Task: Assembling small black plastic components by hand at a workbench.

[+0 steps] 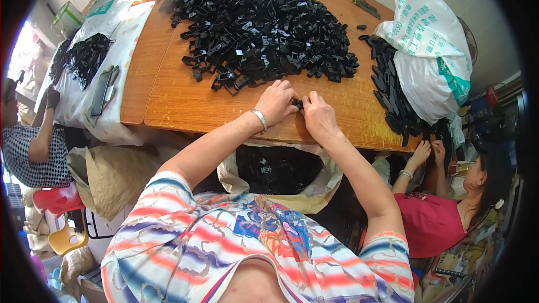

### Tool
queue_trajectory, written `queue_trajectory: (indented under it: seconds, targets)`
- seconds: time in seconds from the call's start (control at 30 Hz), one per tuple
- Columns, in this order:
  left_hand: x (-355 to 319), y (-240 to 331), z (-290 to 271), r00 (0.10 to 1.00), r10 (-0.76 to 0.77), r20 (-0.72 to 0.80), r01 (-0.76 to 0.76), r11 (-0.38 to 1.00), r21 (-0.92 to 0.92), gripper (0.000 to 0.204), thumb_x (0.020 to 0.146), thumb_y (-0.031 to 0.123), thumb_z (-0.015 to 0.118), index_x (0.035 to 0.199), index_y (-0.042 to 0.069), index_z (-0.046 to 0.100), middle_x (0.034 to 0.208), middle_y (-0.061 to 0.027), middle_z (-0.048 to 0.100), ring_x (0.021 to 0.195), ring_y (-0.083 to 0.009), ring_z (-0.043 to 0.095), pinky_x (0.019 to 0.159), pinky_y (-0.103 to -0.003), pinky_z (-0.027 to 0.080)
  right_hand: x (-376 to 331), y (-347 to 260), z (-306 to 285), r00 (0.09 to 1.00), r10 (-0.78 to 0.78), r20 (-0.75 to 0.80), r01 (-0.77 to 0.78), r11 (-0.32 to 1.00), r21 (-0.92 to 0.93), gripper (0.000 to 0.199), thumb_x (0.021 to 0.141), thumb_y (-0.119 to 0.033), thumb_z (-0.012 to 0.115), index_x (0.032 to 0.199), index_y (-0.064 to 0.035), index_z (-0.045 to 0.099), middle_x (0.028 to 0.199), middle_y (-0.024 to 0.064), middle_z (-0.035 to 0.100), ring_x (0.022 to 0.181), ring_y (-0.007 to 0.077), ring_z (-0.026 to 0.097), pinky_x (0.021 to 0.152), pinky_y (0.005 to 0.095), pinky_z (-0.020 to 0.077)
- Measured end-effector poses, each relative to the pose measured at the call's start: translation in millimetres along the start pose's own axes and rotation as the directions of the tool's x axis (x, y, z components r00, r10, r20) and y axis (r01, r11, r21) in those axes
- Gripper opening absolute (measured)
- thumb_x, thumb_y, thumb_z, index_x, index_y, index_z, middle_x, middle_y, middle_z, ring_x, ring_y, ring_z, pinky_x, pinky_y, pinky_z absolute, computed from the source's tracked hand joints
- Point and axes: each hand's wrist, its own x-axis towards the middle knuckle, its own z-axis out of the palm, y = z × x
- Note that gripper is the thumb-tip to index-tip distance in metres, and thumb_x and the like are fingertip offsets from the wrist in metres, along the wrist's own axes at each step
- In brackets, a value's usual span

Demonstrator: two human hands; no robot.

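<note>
Pile (264,28) on bench (168,98), middle to far edge. Left hand (277,104) and right hand (320,118) at near edge, before pile; part (297,103) between their fingertips. Strips (384,87) along right edge, right of pile; bag (432,50) just right of strips. Open sack (317,199) below near edge, loose pieces (275,168) in it. Sheet (126,39) along left edge, heap (88,59) on it. One co-worker (33,157) beyond left edge; another (432,219) by near right corner. Second sack (115,182) below near left corner, seat (56,199) left of it.
</note>
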Motion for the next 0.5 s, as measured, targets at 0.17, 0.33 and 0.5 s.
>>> queue_trajectory:
  seconds: [0.17, 0.33, 0.5]
  targets:
    - [11, 4, -28, 0.999, 0.004, 0.037, -0.004, 1.000, -0.013, 0.029, 0.078, 0.024, 0.076, 0.101, 0.008, 0.068, 0.100, -0.0104, 0.061, 0.099, -0.0306, 0.057, 0.087, -0.040, 0.049, -40, -21, -48, 0.974, 0.136, 0.181, -0.190, 0.927, 0.324, 0.022, 0.075, -0.016, 0.077, 0.093, -0.0052, 0.070, 0.090, 0.0155, 0.060, 0.075, 0.0363, 0.066, 0.069, 0.0453, 0.0540]
    - [47, -24, -40, 0.983, 0.093, -0.161, -0.017, 0.908, 0.419, 0.026, 0.075, 0.012, 0.073, 0.101, 0.009, 0.068, 0.106, -0.0077, 0.062, 0.104, -0.0269, 0.056, 0.085, -0.038, 0.048, -81, -55, -54, 0.969, -0.008, 0.247, -0.112, 0.876, 0.469, 0.031, 0.072, -0.019, 0.082, 0.099, -0.0078, 0.070, 0.095, 0.0124, 0.062, 0.080, 0.0350, 0.066, 0.069, 0.0432, 0.0546]
    - [56, -36, -25, 0.979, 0.131, -0.154, -0.037, 0.866, 0.498, 0.008, 0.074, 0.010, 0.066, 0.082, 0.010, 0.064, 0.092, -0.0048, 0.063, 0.096, -0.0250, 0.057, 0.078, -0.036, 0.047, -34, -6, -30, 0.991, 0.136, 0.016, -0.128, 0.883, 0.451, 0.012, 0.080, -0.017, 0.073, 0.087, -0.0069, 0.069, 0.086, 0.0146, 0.062, 0.076, 0.0356, 0.064, 0.066, 0.0441, 0.0535]
